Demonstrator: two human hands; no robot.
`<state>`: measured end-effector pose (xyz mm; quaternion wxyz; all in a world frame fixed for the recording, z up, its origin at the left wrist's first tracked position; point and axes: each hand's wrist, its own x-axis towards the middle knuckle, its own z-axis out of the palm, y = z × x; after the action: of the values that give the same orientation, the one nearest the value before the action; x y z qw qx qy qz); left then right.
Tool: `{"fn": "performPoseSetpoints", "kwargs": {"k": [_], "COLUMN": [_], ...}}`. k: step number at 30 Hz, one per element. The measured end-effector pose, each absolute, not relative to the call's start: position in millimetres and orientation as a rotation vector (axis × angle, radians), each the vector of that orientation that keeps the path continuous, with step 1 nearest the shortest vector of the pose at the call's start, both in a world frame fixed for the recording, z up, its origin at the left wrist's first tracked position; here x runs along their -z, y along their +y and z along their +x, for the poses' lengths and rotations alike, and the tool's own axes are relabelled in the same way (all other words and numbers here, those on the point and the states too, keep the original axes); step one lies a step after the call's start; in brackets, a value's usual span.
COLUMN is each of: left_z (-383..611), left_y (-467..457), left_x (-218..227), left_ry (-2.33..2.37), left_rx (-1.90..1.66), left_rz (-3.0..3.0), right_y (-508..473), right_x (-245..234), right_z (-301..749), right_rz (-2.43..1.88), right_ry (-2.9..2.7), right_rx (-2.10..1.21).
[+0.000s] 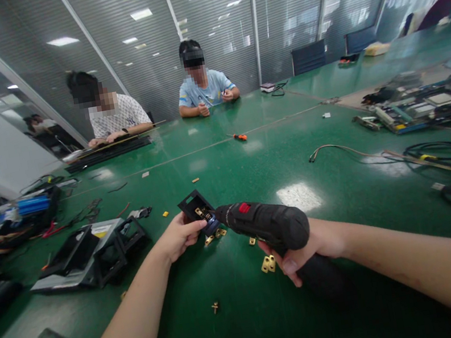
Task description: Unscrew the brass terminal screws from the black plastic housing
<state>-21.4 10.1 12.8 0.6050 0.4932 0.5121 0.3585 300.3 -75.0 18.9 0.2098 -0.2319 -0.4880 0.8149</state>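
Note:
My right hand (pixel 286 260) is wrapped round the grip of a black cordless drill (pixel 267 222) with a red switch on top. The drill's front end points left, at a black plastic housing (pixel 190 201) with brass pieces in it. My left hand (pixel 180 236) pinches that housing by its near side, thumb on top. Whether the bit touches a screw is too small to tell. Below the housing lie loose brass pieces (pixel 215 236). More brass blocks (pixel 268 264) rest under the drill, and small brass screws (pixel 215 307) lie nearer to me.
Black frames and a grey panel (pixel 92 252) lie to the left, with a blue-topped bundle (pixel 32 205) behind. An orange screwdriver (pixel 240 137) lies farther back. Cables (pixel 443 155) and circuit boards (pixel 431 103) spread on the right. Two people (pixel 203 89) sit across the green table (pixel 184 337).

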Motion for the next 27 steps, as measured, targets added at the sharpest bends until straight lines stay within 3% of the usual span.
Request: {"fn": "performPoseSetpoints", "kwargs": {"k": [27], "left_z": [-21.3], "left_y": [9.4], "left_x": [-12.8], "left_ry": [1.180], "left_rx": [-0.826], "left_rz": [1.127], "right_y": [-72.2], "right_x": [-26.1], "right_z": [297.8], "right_rz": [-0.496], "right_ry": [-1.376], "right_rx": [-2.285]}}
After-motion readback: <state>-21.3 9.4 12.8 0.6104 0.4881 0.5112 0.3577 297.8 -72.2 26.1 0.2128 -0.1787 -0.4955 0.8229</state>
